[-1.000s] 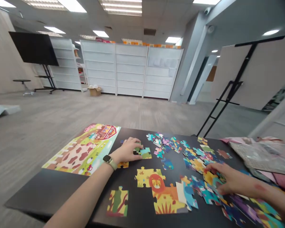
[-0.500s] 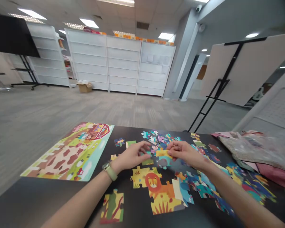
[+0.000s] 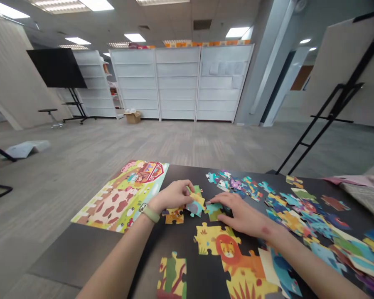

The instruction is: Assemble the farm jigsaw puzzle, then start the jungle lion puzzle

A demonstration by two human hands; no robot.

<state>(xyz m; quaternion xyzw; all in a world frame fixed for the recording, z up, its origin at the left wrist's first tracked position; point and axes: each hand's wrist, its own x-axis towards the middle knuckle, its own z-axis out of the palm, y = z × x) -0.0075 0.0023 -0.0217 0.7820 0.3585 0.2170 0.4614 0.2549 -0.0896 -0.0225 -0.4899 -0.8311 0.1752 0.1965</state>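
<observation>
My left hand (image 3: pixel 176 196) pinches a yellow and teal puzzle piece (image 3: pixel 195 203) by its left side, over the black table. Just right of it, a green and teal puzzle piece (image 3: pixel 214 211) lies under my right hand (image 3: pixel 237 211), its thumb and fingertips gripping that piece's edges. A green puzzle piece (image 3: pixel 197 190) shows partly behind my left hand. Below that hand lies an orange spotted animal piece (image 3: pixel 174 216). Nearer me are joined lion pieces (image 3: pixel 229 248) and a separate piece with a green plant shape (image 3: pixel 172 276).
A farm picture with a cow (image 3: pixel 121 197) lies at the table's left. Many loose pieces (image 3: pixel 311 220) are heaped on the right, with a smaller group (image 3: pixel 235 182) at the back. A bag (image 3: pixel 366 195) sits at the right edge. An easel (image 3: pixel 333 116) stands beyond the table.
The yellow and teal piece has passed from my right hand to my left. My right hand has come down onto the green and teal piece. The view has turned left.
</observation>
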